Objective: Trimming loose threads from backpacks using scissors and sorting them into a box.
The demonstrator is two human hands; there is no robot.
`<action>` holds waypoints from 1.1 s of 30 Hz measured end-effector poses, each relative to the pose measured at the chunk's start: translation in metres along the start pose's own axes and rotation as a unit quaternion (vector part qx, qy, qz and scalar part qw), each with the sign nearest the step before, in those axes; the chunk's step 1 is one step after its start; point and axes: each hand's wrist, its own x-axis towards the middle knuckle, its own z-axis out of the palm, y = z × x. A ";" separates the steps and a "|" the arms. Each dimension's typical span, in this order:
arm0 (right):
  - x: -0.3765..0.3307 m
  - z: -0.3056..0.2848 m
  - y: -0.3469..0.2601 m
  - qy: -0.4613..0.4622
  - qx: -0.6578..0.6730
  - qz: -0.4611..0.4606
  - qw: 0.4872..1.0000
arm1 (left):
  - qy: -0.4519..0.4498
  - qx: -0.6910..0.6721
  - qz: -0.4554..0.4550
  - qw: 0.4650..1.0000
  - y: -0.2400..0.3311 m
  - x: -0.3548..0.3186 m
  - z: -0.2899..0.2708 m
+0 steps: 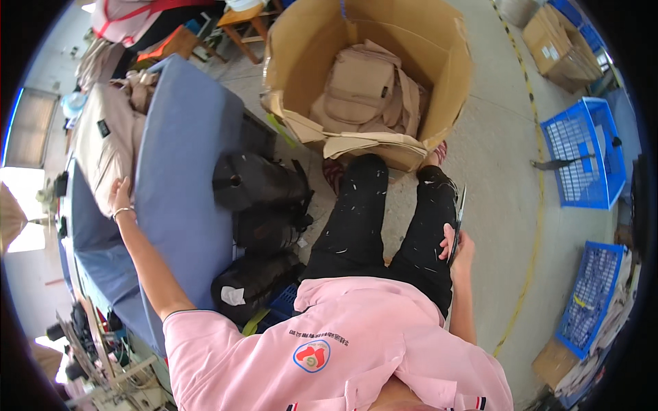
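Observation:
My left arm reaches out to a beige fabric bag (104, 137) with a small dark label, lying along a blue-covered table (185, 130). The fingers of my left hand (121, 197) are closed on the near end of that bag. Down beside my right thigh, my right hand (462, 252) grips a pair of scissors (460, 218), with the slim blades pointing forward and away from me. In front of my knees stands a big open cardboard box (295, 103). Several beige backpacks (360, 85) lie in it.
Black rolled bundles (260, 181) are stacked between the table and my legs. To the right, past a yellow floor line (538, 226), stand a blue plastic crate (582, 157), another blue crate (591, 298) and a cardboard carton (562, 51). A wooden stool (243, 24) is behind the box.

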 end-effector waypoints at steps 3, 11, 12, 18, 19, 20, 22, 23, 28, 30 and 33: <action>0.006 -0.008 -0.001 0.051 -0.081 0.018 0.995 | -0.005 0.083 0.121 0.989 0.014 -0.030 0.070; 0.045 0.003 0.021 0.190 -0.333 -0.066 0.921 | -0.340 0.129 0.349 0.864 0.158 -0.212 0.321; 0.051 0.005 0.024 0.210 -0.337 -0.090 0.914 | -0.418 0.128 0.368 0.821 0.160 -0.231 0.354; 0.076 0.004 0.030 0.255 -0.310 -0.093 0.911 | -0.682 0.212 0.383 0.586 0.134 -0.386 0.549; 0.081 0.003 0.037 0.268 -0.315 -0.113 0.903 | -0.698 0.269 0.378 0.545 0.125 -0.415 0.578; 0.084 0.002 0.039 0.271 -0.317 -0.103 0.903 | -0.743 0.286 0.312 0.519 0.107 -0.439 0.606; 0.084 -0.001 0.036 0.261 -0.305 -0.087 0.912 | -0.764 0.294 0.397 0.415 0.072 -0.489 0.653; 0.086 0.001 0.032 0.260 -0.303 -0.082 0.913 | -0.769 0.311 0.395 0.394 0.042 -0.506 0.677; 0.088 0.000 0.029 0.250 -0.301 -0.031 0.920 | -0.777 0.370 0.293 0.417 -0.071 -0.598 0.741; 0.088 -0.003 0.022 0.243 -0.296 -0.015 0.924 | -0.776 0.362 0.276 0.436 -0.101 -0.635 0.748; 0.092 0.003 0.017 0.217 -0.273 -0.008 0.937 | -0.741 0.386 0.287 0.468 -0.138 -0.621 0.761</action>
